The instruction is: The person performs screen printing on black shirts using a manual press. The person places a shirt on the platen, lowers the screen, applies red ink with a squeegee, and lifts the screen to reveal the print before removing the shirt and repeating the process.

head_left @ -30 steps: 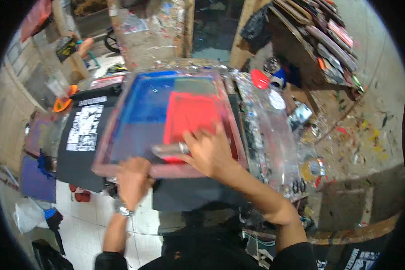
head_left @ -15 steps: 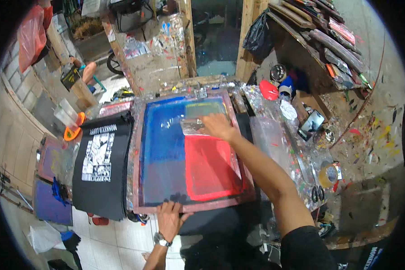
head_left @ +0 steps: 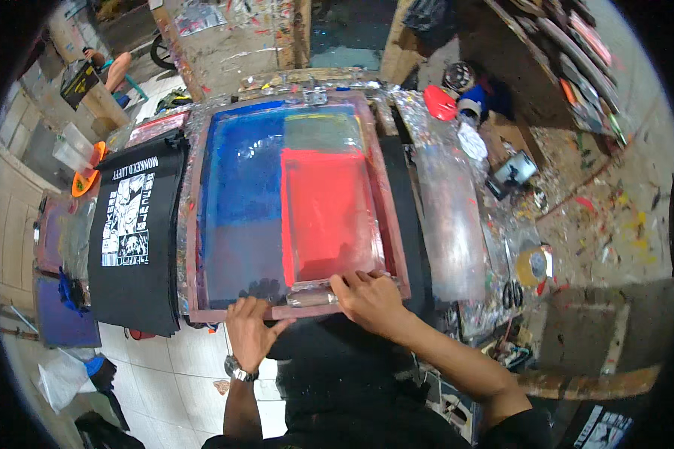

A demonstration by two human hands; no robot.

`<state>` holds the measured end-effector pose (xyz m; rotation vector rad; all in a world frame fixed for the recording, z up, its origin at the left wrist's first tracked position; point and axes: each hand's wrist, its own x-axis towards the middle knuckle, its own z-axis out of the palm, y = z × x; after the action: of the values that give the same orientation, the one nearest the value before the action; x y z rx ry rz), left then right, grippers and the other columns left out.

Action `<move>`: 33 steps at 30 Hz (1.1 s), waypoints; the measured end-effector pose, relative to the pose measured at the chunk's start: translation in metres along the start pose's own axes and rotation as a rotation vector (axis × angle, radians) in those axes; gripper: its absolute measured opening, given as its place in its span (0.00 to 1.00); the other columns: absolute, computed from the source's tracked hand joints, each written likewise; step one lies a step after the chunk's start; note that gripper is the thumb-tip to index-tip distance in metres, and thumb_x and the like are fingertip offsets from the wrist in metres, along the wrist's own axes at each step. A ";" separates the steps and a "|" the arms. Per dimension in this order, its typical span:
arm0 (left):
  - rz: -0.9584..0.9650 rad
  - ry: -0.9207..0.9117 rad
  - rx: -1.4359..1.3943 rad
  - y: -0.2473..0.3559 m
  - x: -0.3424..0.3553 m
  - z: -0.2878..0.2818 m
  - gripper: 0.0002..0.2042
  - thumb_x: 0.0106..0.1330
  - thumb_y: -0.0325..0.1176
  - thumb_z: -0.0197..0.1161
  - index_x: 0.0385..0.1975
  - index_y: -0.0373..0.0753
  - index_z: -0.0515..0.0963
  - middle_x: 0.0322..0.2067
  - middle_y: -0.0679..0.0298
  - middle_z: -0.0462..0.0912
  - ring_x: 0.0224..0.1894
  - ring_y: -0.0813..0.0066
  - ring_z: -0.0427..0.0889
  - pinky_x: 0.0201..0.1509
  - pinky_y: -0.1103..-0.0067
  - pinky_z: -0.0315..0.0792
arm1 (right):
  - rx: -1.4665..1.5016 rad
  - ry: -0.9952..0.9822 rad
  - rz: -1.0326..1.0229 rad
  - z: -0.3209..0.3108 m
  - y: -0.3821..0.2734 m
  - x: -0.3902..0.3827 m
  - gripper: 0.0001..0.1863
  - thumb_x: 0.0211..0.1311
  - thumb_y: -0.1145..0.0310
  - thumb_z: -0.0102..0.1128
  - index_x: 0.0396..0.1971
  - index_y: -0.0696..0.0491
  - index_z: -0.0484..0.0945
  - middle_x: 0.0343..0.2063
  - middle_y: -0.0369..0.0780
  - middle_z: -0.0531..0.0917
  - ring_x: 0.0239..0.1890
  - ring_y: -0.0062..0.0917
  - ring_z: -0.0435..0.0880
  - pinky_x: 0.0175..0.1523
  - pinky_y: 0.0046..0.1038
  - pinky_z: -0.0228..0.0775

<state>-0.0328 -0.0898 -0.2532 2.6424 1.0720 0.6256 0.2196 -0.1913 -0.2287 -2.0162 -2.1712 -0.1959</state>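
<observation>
A screen printing frame (head_left: pixel 194 262) with a reddish rim lies in front of me. Its mesh is mostly blue, and a red ink patch (head_left: pixel 326 202) covers the right part. My left hand (head_left: pixel 249 329) grips the near rim, fingers over the top and thumb stretched along it. At the near end of the red patch, my right hand (head_left: pixel 373 303) is closed on a squeegee (head_left: pixel 311 298), its blade lying across the mesh by the rim. Fingers hide the squeegee's right end. Black fabric shows under the frame's right side.
Left of the frame hangs a stack of black fabric pieces (head_left: pixel 108 288) with white print. To the right are a clear sheet (head_left: pixel 457 224), scissors (head_left: pixel 512 294), a tape roll (head_left: pixel 532 266), a phone (head_left: pixel 515 170) and a red cap (head_left: pixel 439 103). A person sits at the far left.
My right hand has drawn the squeegee from the far part of the red patch to the near rim. Red now covers the patch up to its far end. My left hand stays on the rim.
</observation>
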 end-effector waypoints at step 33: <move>0.011 0.265 -0.743 -0.074 0.323 0.036 0.05 0.65 0.28 0.66 0.39 0.38 0.83 0.32 0.59 0.87 0.38 0.70 0.84 0.44 0.75 0.76 | -0.143 0.633 0.025 -0.331 0.130 0.263 0.44 0.58 0.26 0.57 0.33 0.62 0.88 0.31 0.56 0.88 0.41 0.50 0.90 0.47 0.47 0.81</move>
<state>0.1462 0.1887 -0.2136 1.9526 0.6879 1.1378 0.3425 0.0050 0.1482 -1.7201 -1.7615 -0.8738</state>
